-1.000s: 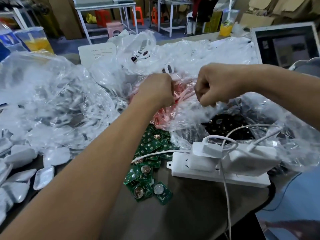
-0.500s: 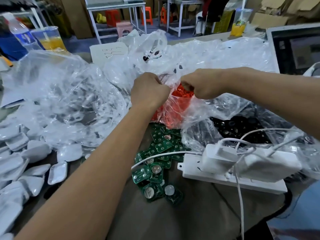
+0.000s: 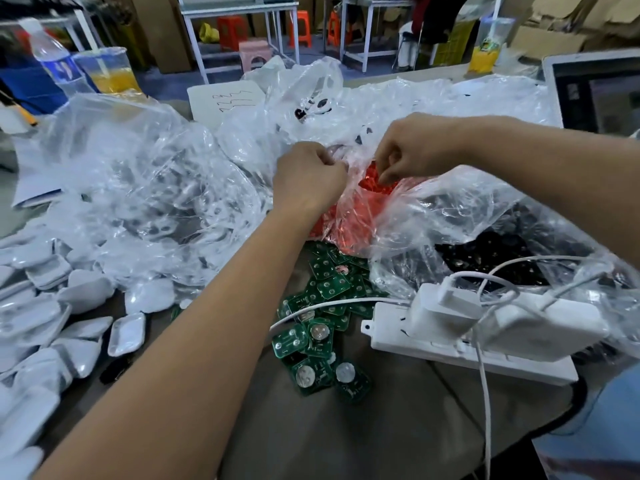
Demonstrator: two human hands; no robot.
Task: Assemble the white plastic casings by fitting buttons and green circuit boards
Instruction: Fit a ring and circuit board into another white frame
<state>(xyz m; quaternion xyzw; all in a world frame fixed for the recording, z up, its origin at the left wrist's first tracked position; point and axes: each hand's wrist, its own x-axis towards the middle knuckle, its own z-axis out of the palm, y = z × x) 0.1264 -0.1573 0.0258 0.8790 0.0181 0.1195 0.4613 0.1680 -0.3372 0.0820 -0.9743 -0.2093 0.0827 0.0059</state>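
Note:
My left hand and my right hand both pinch the mouth of a clear plastic bag that holds red buttons, at the middle of the table. Below it lies a heap of green circuit boards. White plastic casings are scattered at the left, with more inside a big clear bag. Another clear bag on the right holds black parts.
A white power strip with chargers and cables lies at the right front. A water bottle and a cup of orange drink stand at the back left. A laptop screen is at the back right, a paper sheet behind the bags.
My hands came closer together on the bag of red buttons, then parted a little, spreading its mouth so more red shows. The view shifted slightly.

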